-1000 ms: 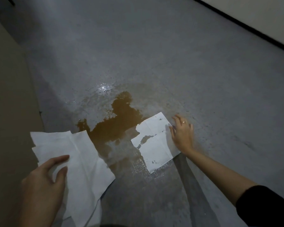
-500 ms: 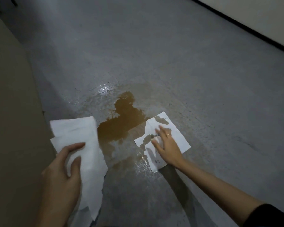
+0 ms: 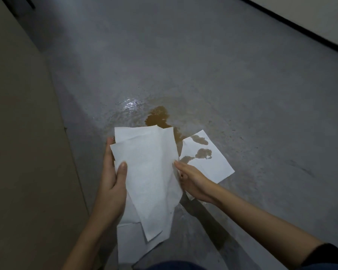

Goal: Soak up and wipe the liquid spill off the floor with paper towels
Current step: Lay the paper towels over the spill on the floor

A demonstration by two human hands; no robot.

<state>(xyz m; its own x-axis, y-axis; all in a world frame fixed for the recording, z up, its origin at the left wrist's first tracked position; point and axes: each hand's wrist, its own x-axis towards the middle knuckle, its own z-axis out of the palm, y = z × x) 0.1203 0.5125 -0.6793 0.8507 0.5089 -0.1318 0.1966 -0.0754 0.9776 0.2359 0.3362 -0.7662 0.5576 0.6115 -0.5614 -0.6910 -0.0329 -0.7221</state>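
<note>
A brown liquid spill (image 3: 158, 116) lies on the grey floor, with a shiny wet film around it. One white paper towel (image 3: 205, 154) lies flat at the spill's right edge, marked by dark wet blotches. My left hand (image 3: 111, 180) grips a bunch of dry white paper towels (image 3: 148, 172), thumb on top, held above the floor and covering the near part of the spill. My right hand (image 3: 191, 180) pinches the right edge of that bunch, with its fingertips hidden behind the paper.
A beige wall or cabinet side (image 3: 18, 133) runs along the left. A wall with a dark baseboard (image 3: 300, 26) crosses the top right. Grey floor (image 3: 261, 94) stretches beyond and right of the spill.
My right hand left the towel on the floor and came to the held bunch. My left hand brought the bunch to the centre, over the spill's near part. More wet blotches show on the floor towel.
</note>
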